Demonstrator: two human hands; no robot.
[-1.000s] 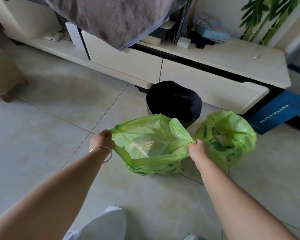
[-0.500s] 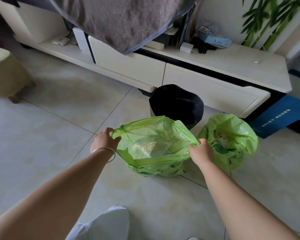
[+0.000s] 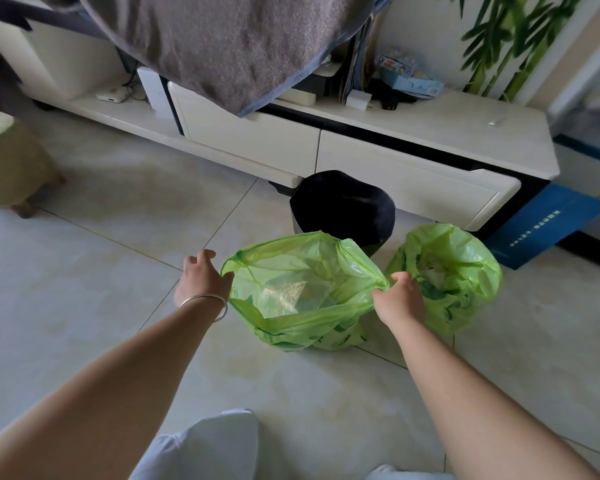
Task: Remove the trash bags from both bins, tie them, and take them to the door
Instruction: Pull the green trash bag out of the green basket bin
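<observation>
Near bag [image 3: 302, 299] out on floor, untied; right hand [image 3: 400, 297] pinched rim, left hand [image 3: 201, 280] released. Right bag [image 3: 454, 271] untied. Tying, carrying outstanding.

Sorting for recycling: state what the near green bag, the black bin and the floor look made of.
Near green bag: thin plastic film, translucent and glossy, crinkled, contents showing through. Black bin: probably matte plastic, too dark to be sure. Floor: glazed ceramic or stone tile, judging by its sheen and straight grout lines.
</observation>
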